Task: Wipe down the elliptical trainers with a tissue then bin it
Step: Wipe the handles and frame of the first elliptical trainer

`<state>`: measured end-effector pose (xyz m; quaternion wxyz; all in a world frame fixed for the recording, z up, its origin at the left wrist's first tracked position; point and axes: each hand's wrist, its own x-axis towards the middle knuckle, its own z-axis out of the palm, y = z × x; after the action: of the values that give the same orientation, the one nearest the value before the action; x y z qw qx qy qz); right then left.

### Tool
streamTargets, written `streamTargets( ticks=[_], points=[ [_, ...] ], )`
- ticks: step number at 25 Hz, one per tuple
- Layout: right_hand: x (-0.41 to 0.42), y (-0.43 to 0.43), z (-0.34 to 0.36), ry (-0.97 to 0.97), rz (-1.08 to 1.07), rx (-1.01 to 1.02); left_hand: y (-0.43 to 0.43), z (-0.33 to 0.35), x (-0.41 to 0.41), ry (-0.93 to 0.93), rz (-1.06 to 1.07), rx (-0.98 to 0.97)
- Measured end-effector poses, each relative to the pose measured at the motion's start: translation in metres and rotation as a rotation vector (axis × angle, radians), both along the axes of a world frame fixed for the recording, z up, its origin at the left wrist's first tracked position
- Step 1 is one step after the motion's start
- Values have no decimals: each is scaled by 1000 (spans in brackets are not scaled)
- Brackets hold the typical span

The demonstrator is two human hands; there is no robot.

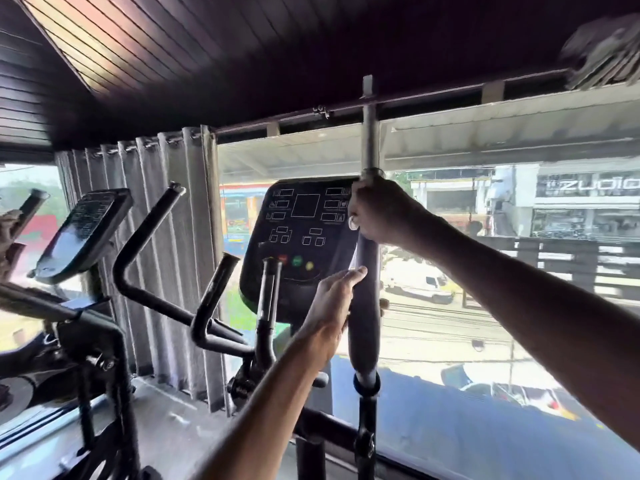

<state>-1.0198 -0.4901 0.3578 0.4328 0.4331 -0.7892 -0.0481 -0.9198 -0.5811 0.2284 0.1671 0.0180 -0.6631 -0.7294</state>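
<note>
The elliptical trainer's black console (pixel 304 237) stands straight ahead of me. Just right of it rises the trainer's upright right handle (pixel 365 327), metal at the top with dark foam below. My right hand (pixel 379 211) grips the handle at the top of the foam, beside the console's edge. A bit of white tissue (pixel 353 222) shows under its fingers. My left hand (pixel 330 308) holds the foam lower down, thumb pointing up and fingertips curling round the far side. The trainer's left handle (pixel 145 244) stands untouched.
A second elliptical trainer (pixel 83 233) stands at the left, with what looks like another person's hand (pixel 7 230) at the frame's edge. Grey curtains (pixel 166 237) hang behind it. A large window (pixel 502 271) directly ahead looks onto a street. A blurred pale cloth (pixel 606 53) is at the top right.
</note>
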Motion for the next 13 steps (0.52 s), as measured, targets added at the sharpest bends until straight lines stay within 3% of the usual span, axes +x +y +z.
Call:
streamTargets(
  ticks=[5, 8, 13],
  points=[
    [23, 27, -43, -47, 207, -335, -11, -16, -5, 3, -124, 45],
    [40, 32, -61, -98, 178, -415, -13, -20, -1, 34, -173, 104],
    [49, 32, -65, -22, 170, -283, -11, -25, 10, 11, -179, 219]
  ],
)
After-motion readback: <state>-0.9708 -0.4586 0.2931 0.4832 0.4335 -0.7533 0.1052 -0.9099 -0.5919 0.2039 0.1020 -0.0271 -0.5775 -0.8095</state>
